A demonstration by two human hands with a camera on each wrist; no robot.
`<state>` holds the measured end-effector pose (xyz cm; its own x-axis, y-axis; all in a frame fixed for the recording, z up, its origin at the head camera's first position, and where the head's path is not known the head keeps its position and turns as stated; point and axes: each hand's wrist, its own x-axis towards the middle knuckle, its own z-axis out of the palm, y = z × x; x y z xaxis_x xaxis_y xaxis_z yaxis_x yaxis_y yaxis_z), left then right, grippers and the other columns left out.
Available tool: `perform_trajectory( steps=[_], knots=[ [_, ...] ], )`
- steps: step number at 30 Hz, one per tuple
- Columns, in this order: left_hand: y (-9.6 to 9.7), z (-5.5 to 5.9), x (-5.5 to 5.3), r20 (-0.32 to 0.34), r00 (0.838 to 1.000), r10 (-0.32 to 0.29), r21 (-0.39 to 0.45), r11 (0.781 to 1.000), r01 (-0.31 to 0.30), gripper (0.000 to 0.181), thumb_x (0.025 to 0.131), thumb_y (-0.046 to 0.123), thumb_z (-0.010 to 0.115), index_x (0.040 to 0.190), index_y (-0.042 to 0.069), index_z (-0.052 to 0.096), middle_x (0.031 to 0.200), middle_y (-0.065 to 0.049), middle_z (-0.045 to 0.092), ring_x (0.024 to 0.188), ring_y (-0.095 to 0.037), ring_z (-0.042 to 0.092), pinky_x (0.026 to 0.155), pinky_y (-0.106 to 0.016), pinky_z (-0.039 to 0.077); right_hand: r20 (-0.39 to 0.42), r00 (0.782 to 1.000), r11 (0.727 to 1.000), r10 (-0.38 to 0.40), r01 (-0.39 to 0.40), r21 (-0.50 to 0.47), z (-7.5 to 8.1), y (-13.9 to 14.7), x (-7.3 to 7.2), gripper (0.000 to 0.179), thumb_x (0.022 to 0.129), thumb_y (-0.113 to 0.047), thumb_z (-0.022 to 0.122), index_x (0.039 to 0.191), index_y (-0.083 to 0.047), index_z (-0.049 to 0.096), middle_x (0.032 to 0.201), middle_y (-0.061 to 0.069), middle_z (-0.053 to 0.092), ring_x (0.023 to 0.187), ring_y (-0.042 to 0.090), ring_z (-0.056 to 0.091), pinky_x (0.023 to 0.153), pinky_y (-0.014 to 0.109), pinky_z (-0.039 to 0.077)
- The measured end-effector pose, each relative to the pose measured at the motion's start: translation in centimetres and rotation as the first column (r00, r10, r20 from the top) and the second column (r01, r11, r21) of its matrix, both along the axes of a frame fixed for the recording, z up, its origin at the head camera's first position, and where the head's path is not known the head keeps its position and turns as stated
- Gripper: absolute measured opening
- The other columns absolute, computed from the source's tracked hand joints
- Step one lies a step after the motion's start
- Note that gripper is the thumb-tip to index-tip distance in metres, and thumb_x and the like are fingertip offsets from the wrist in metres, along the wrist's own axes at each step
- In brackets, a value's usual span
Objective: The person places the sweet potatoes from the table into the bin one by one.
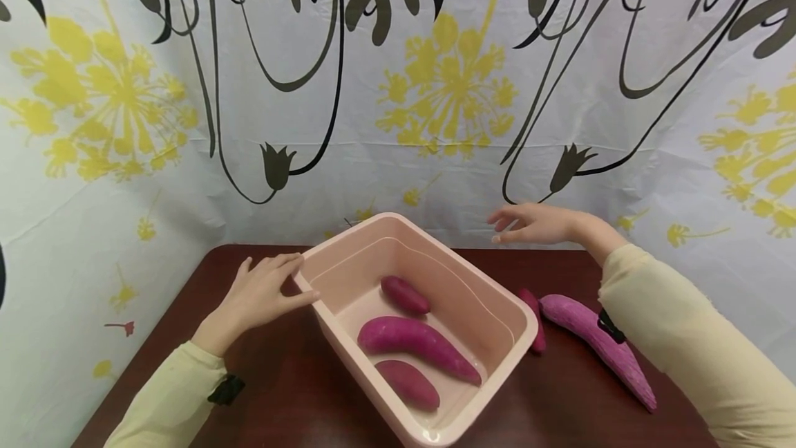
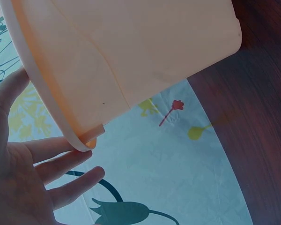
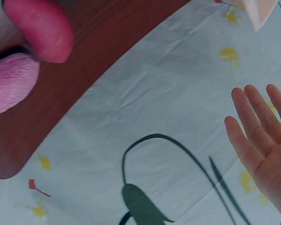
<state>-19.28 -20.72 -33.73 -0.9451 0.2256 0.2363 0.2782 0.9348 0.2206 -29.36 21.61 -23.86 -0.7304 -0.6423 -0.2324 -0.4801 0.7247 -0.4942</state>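
Observation:
A pale pink plastic bin (image 1: 348,358) stands at an angle on the table, with three purple-red sweet potatoes inside. The biggest is a long curved sweet potato (image 1: 417,344); a small one (image 1: 404,294) lies behind it and another (image 1: 408,384) in front. My left hand (image 1: 264,292) rests at the bin's left corner, thumb and index finger spread against the rim (image 2: 51,110); the other fingers extend past it. Raised beyond the bin's right side, my right hand (image 1: 537,223) holds nothing, its fingers (image 3: 253,122) extended and apart from the bin.
Right of the bin, a long, rough-skinned pink-purple sweet potato (image 1: 600,337) lies beside a smaller red one (image 1: 533,316), partly hidden by the bin. The dark wooden table (image 1: 273,393) meets a floral cloth backdrop (image 1: 354,123) at its far edge.

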Motion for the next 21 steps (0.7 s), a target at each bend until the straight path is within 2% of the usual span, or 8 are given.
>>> perform_trajectory(
  steps=[5,21],
  knots=[
    [0.0,0.1,-0.1,0.008,1.0,0.001,0.002,1.0,-0.001,0.08,0.072,0.061,0.057,0.125,0.002,0.049,0.123,-0.016,0.047,0.111,-0.034,0.041,0.091,-0.064,0.012,-0.02,0.999,0.999,-0.04,0.039,-0.005,-1.3,1.3,0.0,0.049,0.086,-0.035,0.055,0.124,-0.005,0.044,0.116,0.014,0.051,0.106,0.032,0.049,0.086,0.043,0.039],
    [0.0,0.0,0.0,0.0,1.0,0.007,-0.004,1.0,-0.007,0.081,0.072,0.064,0.055,0.125,0.003,0.049,0.123,-0.015,0.048,0.111,-0.033,0.041,0.091,-0.064,0.013,0.016,0.999,0.994,-0.045,0.046,-0.094,-5.7,3.5,-0.7,0.047,0.087,-0.029,0.055,0.12,0.002,0.046,0.112,0.018,0.053,0.106,0.035,0.048,0.086,0.045,0.037]
  ],
)
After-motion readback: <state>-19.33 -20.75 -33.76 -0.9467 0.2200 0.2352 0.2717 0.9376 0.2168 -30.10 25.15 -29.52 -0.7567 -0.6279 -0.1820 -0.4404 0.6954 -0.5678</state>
